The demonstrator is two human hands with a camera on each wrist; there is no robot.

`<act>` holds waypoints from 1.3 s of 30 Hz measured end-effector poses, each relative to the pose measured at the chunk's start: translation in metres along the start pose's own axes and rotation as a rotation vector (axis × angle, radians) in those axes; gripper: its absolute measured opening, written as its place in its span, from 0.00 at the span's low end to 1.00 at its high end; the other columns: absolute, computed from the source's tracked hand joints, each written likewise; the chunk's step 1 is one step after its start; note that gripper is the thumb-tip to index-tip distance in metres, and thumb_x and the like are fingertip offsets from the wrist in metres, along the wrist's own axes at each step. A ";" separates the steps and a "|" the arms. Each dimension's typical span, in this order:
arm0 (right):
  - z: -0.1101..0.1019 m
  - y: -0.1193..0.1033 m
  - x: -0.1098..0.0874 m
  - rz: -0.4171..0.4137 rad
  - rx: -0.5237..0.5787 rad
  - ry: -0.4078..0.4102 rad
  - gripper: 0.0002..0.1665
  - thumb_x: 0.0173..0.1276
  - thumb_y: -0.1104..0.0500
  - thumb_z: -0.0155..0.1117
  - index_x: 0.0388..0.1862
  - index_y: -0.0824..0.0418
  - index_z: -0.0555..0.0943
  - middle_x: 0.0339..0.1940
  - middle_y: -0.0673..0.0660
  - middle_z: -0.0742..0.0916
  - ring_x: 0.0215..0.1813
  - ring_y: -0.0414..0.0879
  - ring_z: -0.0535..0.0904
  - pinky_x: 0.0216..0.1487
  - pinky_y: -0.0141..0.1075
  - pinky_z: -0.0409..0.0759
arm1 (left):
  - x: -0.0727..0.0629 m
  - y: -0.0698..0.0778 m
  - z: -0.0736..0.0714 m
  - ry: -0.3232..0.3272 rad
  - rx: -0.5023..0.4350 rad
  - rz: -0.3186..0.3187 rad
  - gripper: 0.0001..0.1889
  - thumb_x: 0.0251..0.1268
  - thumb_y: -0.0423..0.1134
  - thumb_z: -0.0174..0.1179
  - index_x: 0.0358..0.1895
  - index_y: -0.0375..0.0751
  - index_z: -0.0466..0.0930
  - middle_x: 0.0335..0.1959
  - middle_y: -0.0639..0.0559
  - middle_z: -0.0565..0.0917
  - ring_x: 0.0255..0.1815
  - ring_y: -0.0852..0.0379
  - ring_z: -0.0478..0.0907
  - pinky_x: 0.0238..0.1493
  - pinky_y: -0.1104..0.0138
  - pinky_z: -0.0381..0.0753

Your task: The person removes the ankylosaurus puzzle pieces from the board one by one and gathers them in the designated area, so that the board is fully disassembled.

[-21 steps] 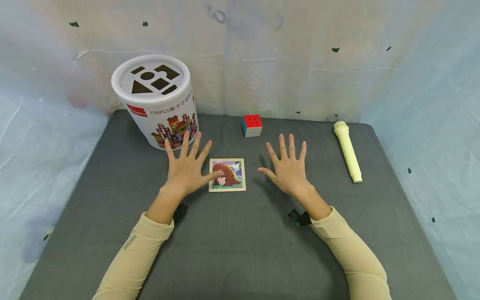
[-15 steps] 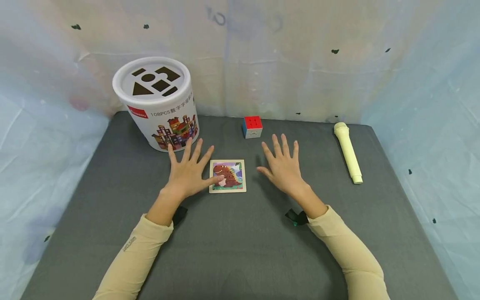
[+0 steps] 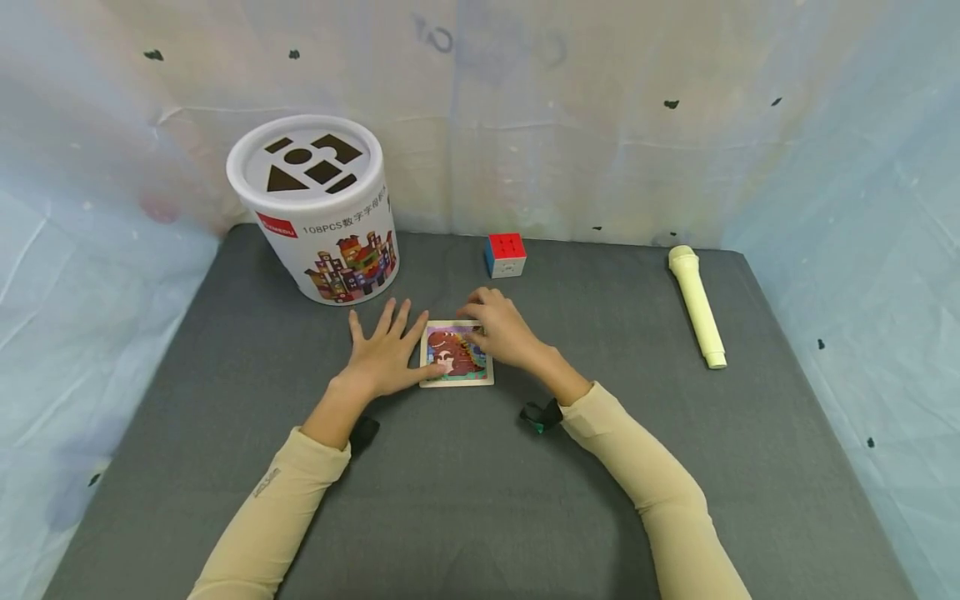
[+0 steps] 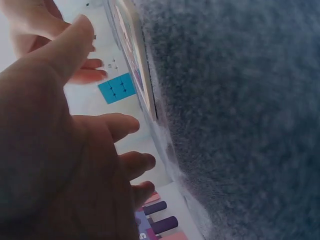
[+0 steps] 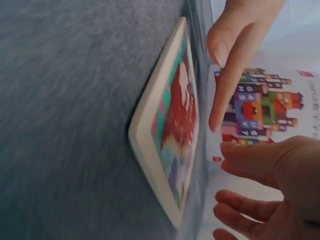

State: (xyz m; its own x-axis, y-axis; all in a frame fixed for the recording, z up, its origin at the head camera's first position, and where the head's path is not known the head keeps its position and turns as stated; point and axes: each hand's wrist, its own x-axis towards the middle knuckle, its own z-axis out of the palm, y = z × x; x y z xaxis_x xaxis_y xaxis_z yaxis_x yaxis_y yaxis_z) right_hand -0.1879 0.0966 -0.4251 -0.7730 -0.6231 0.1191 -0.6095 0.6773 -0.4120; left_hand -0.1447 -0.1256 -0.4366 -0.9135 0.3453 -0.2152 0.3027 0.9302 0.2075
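A square wooden picture puzzle [image 3: 455, 382] with a red dinosaur lies flat on the grey table. My left hand [image 3: 381, 360] is spread beside its left edge, the thumb reaching over the picture. From the right, my right hand [image 3: 504, 329] hovers over the upper right part with bent, loose fingers. The right wrist view shows a gap between the right hand [image 5: 280, 185] and the puzzle [image 5: 175, 125], nothing held. The left hand [image 4: 70, 135] is also raised off the table in the left wrist view. Part of the picture is hidden by fingers in the head view.
A tall white bucket [image 3: 337, 225] with shape holes in its lid stands at the back left. A red-topped puzzle cube [image 3: 506, 256] sits behind the puzzle. At the right lies a pale yellow microphone-shaped stick [image 3: 697, 307]. Sheeting [image 3: 562, 125] walls the back and sides.
My right hand has moved left from beside the puzzle to over it, its spread fingers now bent. The left hand has shifted slightly down and right.
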 end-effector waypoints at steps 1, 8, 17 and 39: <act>0.003 -0.001 0.004 0.001 0.017 -0.021 0.17 0.67 0.62 0.70 0.54 0.65 0.85 0.55 0.63 0.80 0.55 0.57 0.73 0.52 0.50 0.73 | 0.000 0.000 0.001 -0.016 -0.006 -0.006 0.51 0.64 0.74 0.50 0.82 0.46 0.46 0.81 0.37 0.41 0.81 0.37 0.31 0.64 0.27 0.24; 0.017 -0.003 0.023 0.005 0.110 -0.108 0.16 0.68 0.61 0.70 0.54 0.64 0.86 0.51 0.60 0.80 0.52 0.53 0.73 0.52 0.44 0.74 | 0.000 -0.002 0.001 -0.064 -0.029 -0.019 0.51 0.66 0.73 0.49 0.82 0.48 0.43 0.82 0.39 0.38 0.81 0.38 0.28 0.64 0.26 0.24; 0.025 -0.007 0.030 0.049 0.170 -0.167 0.19 0.66 0.59 0.72 0.55 0.63 0.85 0.51 0.60 0.78 0.50 0.50 0.73 0.48 0.41 0.75 | -0.001 -0.004 0.003 -0.077 -0.017 -0.020 0.52 0.65 0.71 0.54 0.82 0.49 0.42 0.82 0.39 0.37 0.80 0.38 0.26 0.64 0.26 0.25; 0.031 -0.016 0.031 0.061 0.207 -0.173 0.22 0.67 0.60 0.71 0.57 0.65 0.80 0.51 0.62 0.74 0.46 0.50 0.73 0.47 0.39 0.76 | 0.002 -0.007 0.005 -0.088 -0.052 -0.029 0.52 0.64 0.71 0.54 0.82 0.49 0.42 0.81 0.38 0.38 0.80 0.36 0.28 0.64 0.25 0.28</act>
State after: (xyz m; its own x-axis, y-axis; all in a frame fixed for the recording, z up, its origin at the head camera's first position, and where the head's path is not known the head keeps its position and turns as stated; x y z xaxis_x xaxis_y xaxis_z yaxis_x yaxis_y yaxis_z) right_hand -0.1969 0.0550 -0.4426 -0.7548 -0.6532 -0.0600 -0.5002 0.6324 -0.5915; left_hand -0.1469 -0.1307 -0.4430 -0.8934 0.3303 -0.3046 0.2602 0.9330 0.2486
